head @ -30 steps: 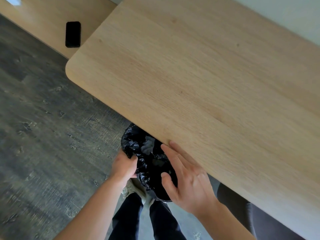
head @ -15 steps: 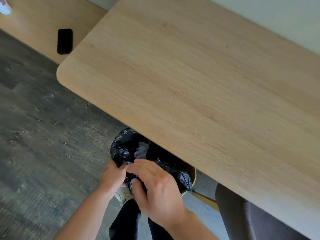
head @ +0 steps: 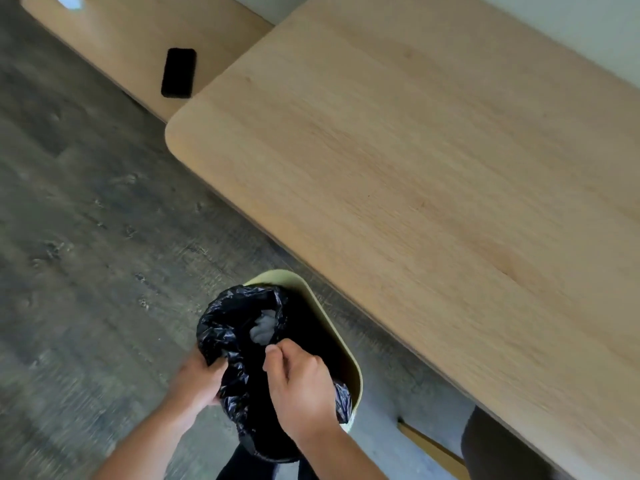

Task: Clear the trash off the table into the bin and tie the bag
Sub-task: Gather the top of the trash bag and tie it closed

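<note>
A dark grey, wood-grained floor (head: 86, 237) filled the left of the view, and a pale wooden tabletop (head: 433, 168) with a rounded corner ran across the right, its surface bare. Behind it lay a lower wooden bench (head: 131, 43) carrying a flat black rectangular object (head: 178, 72). On the floor just beside the tabletop's near edge stood a pale yellow-green bin (head: 313, 299), lined with a black bag (head: 228, 327) whose mouth was gathered toward the person, away from the bin's far rim. Inside the bag a pale crumpled piece of trash (head: 263, 329) showed. The left grip (head: 197, 382), a bare hand, was closed around the bag's left edge. The right grip (head: 301, 386) had its fingers curled, thumb and forefinger pinching the bag's rim near the trash. A dark chair seat (head: 491, 445) sat at the lower right.
</note>
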The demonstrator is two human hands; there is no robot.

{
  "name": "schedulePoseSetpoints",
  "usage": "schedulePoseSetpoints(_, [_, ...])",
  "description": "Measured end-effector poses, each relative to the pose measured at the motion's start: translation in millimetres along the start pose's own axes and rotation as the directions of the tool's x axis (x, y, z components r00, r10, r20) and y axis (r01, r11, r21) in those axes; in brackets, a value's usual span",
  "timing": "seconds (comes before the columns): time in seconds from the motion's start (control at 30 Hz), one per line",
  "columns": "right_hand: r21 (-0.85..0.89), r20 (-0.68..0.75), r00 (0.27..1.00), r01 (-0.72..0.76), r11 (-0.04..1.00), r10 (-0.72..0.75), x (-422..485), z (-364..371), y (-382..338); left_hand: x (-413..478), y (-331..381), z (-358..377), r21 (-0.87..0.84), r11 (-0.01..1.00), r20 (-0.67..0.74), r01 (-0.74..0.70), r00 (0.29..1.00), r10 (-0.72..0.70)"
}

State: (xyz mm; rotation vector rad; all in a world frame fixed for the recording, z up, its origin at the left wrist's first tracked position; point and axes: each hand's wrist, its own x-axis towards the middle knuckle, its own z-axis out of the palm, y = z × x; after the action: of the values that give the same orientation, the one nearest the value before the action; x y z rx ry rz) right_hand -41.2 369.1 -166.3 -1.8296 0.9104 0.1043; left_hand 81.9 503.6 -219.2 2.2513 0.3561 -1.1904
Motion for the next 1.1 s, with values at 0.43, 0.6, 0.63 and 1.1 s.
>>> schedulePoseSetpoints(0.43, [-0.326, 0.207, 0.977, 0.014, 0.945, 0.057, 157.1, 141.8, 47.5, 202.7, -39.2, -29.9, -0.106, 0.994, 0.053, -0.024, 0.998, 0.03])
schedulePoseSetpoints(0.6, [-0.423, 0.267, 0.963, 0.076, 0.903, 0.044, 198.0, 186.7, 79.5, 239.0, -22.5, -25.0, -0.157, 0.985, 0.046, -0.068, 0.996, 0.076])
schedulePoseSetpoints(0.63, [-0.457, 0.273, 0.961, 0.092, 0.885, 0.041, 207.1, 194.9, 85.5, 252.1, -24.4, -20.1, -0.177, 0.983, 0.049, -0.053, 0.997, 0.062])
schedulePoseSetpoints(1.1, [-0.942, 0.221, 0.971, 0.189, 0.279, 0.088, 252.2, 188.5, 119.2, 318.9, -45.2, 16.0, -0.174, 0.984, 0.035, -0.041, 0.998, 0.048])
